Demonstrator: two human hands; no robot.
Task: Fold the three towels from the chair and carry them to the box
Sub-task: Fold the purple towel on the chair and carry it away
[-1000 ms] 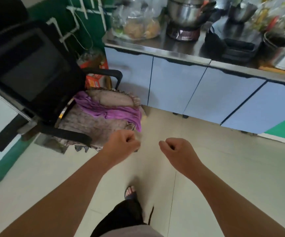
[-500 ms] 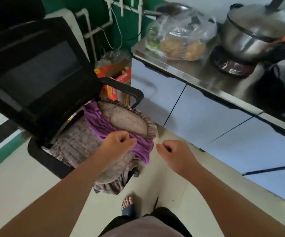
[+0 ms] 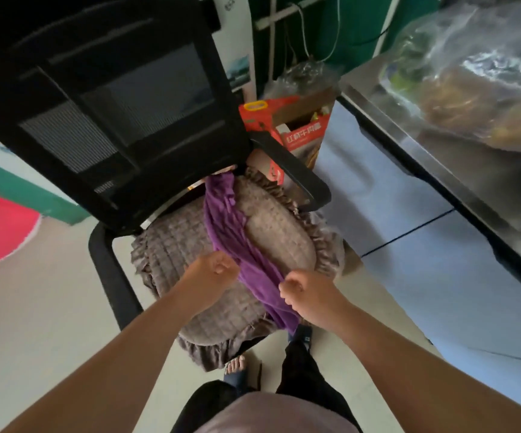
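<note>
- Nearest, the person's dark trousers and a sandalled foot (image 3: 236, 367) on pale floor tiles
- The left hand (image 3: 211, 270) pinches the left edge of the purple towel (image 3: 237, 242), fingers curled
- The right hand (image 3: 306, 292) grips the towel's near right edge, fingers curled round the cloth
- The towel lies in a long strip across the grey quilted cushion (image 3: 190, 245) on the black chair (image 3: 112, 98) (its near end hangs over the seat front)
- Beyond, a red carton (image 3: 296, 126) stands beside the blue cabinet (image 3: 393, 207); a clear food bag (image 3: 478, 73) sits on the steel counter above
</note>
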